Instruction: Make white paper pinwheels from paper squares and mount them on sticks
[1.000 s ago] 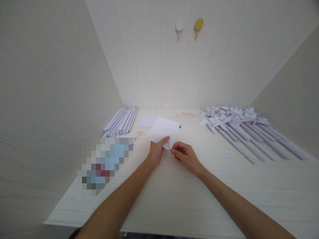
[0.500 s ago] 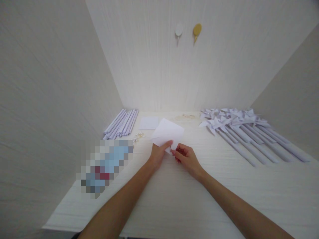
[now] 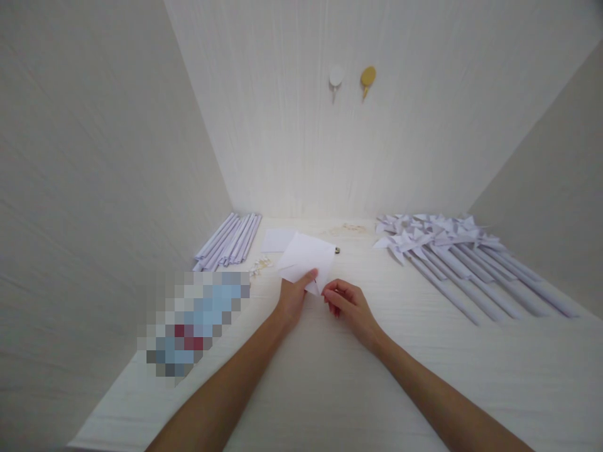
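A white square sheet of paper (image 3: 306, 254) is gripped in my left hand (image 3: 293, 300), the thumb on top and the fingers underneath, hidden. A small dark line shows on the paper near its lower corner, just below the thumb. My right hand (image 3: 346, 302) is closed in a pinch right beside that corner. What its fingertips hold, if anything, is too small to make out. Past the sheet's right edge shows a small dark object (image 3: 337, 250), its kind unclear. Behind the sheet lies a flat white paper pad or stack (image 3: 277, 240), partly covered.
Rolled paper sticks (image 3: 230, 240) lie at the left, above a blurred-out blue item (image 3: 207, 320). Tiny pale pieces (image 3: 260, 266) are scattered beside them. Paper pinwheels on sticks (image 3: 438, 251) cover the right side. Two hooks, white (image 3: 335, 76) and yellow (image 3: 368, 76), are on the back wall.
The paper has shifted slightly left and down with my left hand. My right fingertips have drawn a little away from the mark near the corner. The small dark object has come into view.
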`<state>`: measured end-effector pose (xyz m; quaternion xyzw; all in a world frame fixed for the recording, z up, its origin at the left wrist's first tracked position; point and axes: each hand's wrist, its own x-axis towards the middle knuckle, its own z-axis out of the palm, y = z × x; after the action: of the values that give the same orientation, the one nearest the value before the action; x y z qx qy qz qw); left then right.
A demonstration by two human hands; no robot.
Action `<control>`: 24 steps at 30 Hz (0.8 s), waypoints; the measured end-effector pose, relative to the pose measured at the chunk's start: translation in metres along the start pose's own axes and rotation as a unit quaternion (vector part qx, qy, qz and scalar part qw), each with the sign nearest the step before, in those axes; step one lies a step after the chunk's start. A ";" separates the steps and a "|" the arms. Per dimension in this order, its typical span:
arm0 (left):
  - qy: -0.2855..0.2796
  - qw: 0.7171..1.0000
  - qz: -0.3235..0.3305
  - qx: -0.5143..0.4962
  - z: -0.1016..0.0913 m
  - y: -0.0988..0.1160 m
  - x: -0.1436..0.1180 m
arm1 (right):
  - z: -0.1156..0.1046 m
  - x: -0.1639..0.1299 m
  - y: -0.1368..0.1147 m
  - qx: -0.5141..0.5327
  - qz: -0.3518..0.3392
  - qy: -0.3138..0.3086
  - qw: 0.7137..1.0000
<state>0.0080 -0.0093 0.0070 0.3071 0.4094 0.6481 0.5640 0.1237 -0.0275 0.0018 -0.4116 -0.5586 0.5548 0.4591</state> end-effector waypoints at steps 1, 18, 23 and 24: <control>-0.012 1.000 -0.006 0.008 0.000 -0.001 -0.001 | 0.000 0.000 0.000 -0.008 -0.001 0.006 1.000; 0.045 0.999 0.007 -0.026 0.001 -0.001 0.002 | -0.001 0.001 0.000 0.005 0.001 0.007 1.000; 0.027 1.000 0.010 -0.008 0.001 -0.003 0.001 | -0.002 0.002 0.000 0.038 0.019 0.064 0.997; 0.022 1.000 0.010 0.000 0.001 -0.004 0.000 | -0.003 0.002 0.000 0.053 0.017 0.073 0.996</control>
<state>0.0105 -0.0086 0.0041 0.2970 0.4187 0.6602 0.5483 0.1255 -0.0245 0.0015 -0.4356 -0.4864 0.5600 0.5099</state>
